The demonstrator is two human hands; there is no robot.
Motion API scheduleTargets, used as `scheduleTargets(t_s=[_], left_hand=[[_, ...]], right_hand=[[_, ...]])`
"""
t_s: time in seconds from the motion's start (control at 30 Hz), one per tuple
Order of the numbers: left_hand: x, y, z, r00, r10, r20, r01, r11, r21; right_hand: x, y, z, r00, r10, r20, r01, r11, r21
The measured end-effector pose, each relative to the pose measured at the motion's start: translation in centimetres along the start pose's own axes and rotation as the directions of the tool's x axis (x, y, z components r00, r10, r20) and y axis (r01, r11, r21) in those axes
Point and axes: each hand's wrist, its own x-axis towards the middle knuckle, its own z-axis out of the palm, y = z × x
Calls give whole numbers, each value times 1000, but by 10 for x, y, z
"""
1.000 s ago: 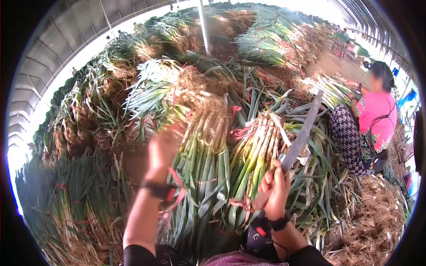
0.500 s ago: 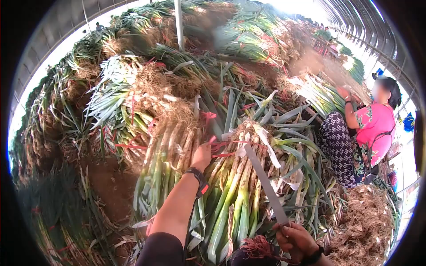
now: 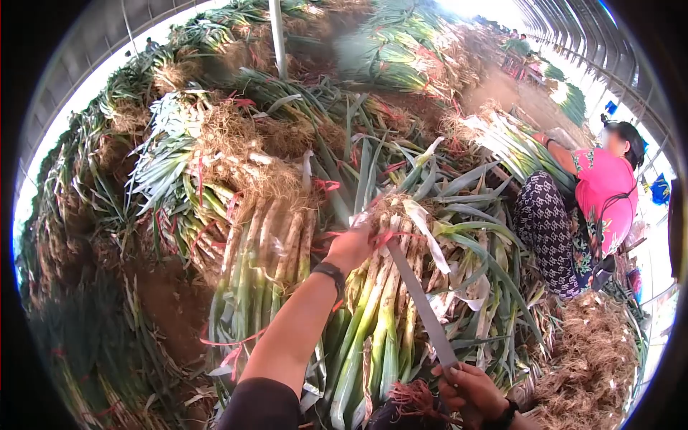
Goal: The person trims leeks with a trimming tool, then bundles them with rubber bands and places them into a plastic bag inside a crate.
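My right hand (image 3: pixel 469 390) is closed round the handle end of a long flat blade (image 3: pixel 423 304). The blade slants up and left, its tip over the root end of a leek bundle (image 3: pixel 383 308). At the upper left of that bundle, my left hand (image 3: pixel 351 246) is closed on a red tie strip (image 3: pixel 387 235), beside the roots. Another leek bundle (image 3: pixel 269 244) lies just left of my left forearm. A bunch of dark red ties (image 3: pixel 416 400) hangs near my lap, left of my right hand.
A person in a pink top (image 3: pixel 605 190) crouches at the right, an arm reaching over leeks (image 3: pixel 509 147). Cut roots (image 3: pixel 591 358) are heaped at the lower right. A white pole (image 3: pixel 278 39) stands at the back, among more leek piles (image 3: pixel 165 143).
My left hand has moved right, from the gap between the bundles to the near bundle's root end. The view has shifted slightly. The person in pink has leaned, head farther right.
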Motion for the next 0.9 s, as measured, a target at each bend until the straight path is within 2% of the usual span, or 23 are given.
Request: scheduleTargets(t_s=[0.07,0.1,0.2,0.23,0.3,0.37,0.4,0.47,0.53,0.57,0.6,0.63,0.67,0.7,0.73,0.77,0.8,0.83,0.87,0.9], left_hand=[[-11,3,-6,993,-48,110,34,992,125],[-17,3,-12,990,-9,138,-7,994,113],[-30,1,-19,1000,-2,22,5,985,-171],[-42,4,-27,997,28,-72,-36,992,-124],[-76,8,-58,994,-40,-103,6,949,-316],[-133,11,-105,981,-132,-146,32,839,-543],[-173,13,-135,967,-191,-169,32,746,-665],[-239,-3,-184,895,-275,-350,-139,575,-807],[-312,11,-226,776,-374,-509,-201,618,-760],[-334,-10,-234,728,-367,-579,-326,557,-764],[-352,-36,-237,668,-369,-646,-448,494,-745],[-362,-63,-236,544,-461,-701,-403,589,-700],[-367,-69,-231,463,-332,-822,-337,791,-510],[-370,-93,-226,552,-476,-685,-463,508,-726],[-370,-122,-218,500,-499,-708,-286,676,-679],[-371,-137,-209,510,-612,-604,-150,628,-763],[-361,-156,-198,525,-579,-624,-230,609,-759],[-347,-179,-187,462,-571,-678,-177,690,-702],[-344,-169,-183,463,-539,-704,-228,695,-682],[-341,-164,-184,428,-539,-725,-179,736,-653]], right_hand=[[5,4,0,999,-49,6,49,997,-66],[7,6,1,998,-69,0,69,995,-78],[11,12,4,988,-155,6,153,975,-162],[10,16,3,982,-187,23,187,958,-219],[1,21,11,973,-220,61,228,907,-354],[-19,25,24,971,-220,91,236,832,-502],[-28,27,31,953,-263,150,300,754,-584],[-43,23,47,900,-336,279,429,557,-711],[-49,5,89,826,-321,463,558,346,-754],[-50,1,112,780,-290,554,619,236,-749],[-32,6,124,664,-296,686,744,168,-647],[-10,20,138,612,-256,748,790,149,-595],[-15,23,170,751,-131,648,632,427,-647],[-1,32,186,781,-77,620,555,539,-634],[13,41,199,767,-92,635,556,589,-586],[29,51,206,772,-110,627,544,623,-561],[42,60,212,778,-130,614,533,654,-537],[47,65,218,788,-142,598,534,640,-552],[50,68,221,802,-156,577,531,627,-569],[52,71,223,816,-170,553,526,615,-587]])
